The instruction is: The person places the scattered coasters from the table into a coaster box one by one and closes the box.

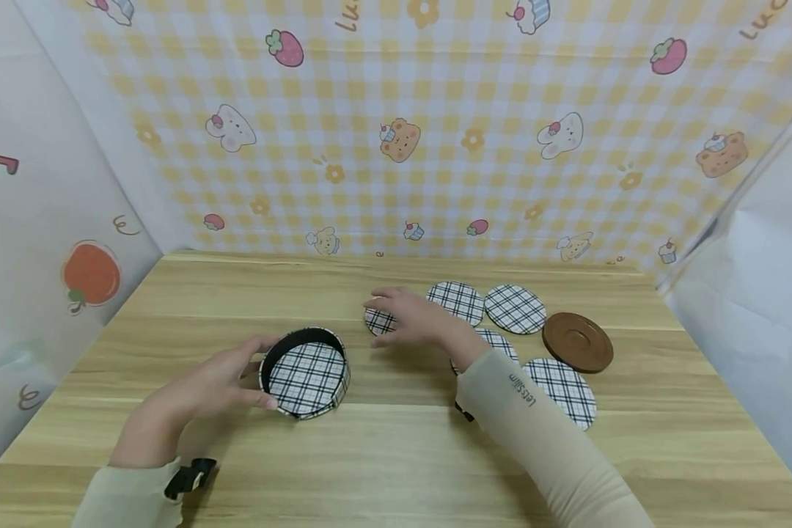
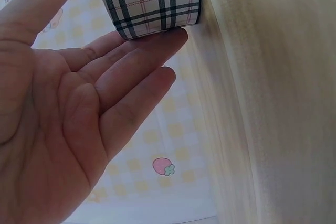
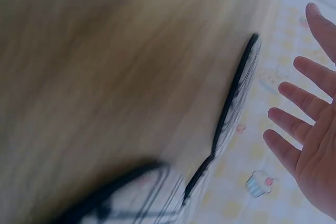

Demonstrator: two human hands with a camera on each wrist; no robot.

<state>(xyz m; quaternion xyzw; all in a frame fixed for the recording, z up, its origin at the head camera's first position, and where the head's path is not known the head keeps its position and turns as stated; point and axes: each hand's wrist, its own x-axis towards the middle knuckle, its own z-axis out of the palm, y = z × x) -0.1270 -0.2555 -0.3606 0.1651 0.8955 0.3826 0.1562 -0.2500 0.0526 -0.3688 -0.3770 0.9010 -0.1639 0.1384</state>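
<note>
A round plaid coaster holder (image 1: 306,374) with a black inner wall stands left of the middle of the table, a plaid disc showing inside it. My left hand (image 1: 214,385) rests against its left side, thumb at the front and fingers behind. In the left wrist view, nearly straight fingers (image 2: 136,72) touch the holder's plaid wall (image 2: 152,3). Over a plaid coaster (image 1: 378,321) hovers my right hand (image 1: 409,317), which partly hides it. The right wrist view shows that hand's fingers (image 3: 302,98) spread, with nothing between them.
Several more plaid coasters lie flat to the right, among them one at the back (image 1: 457,302), another beside it (image 1: 515,309) and one nearer (image 1: 562,392); the right forearm covers part of the group. A brown round saucer-like disc (image 1: 577,342) lies at the far right. A patterned cloth (image 1: 396,183) hangs behind the table.
</note>
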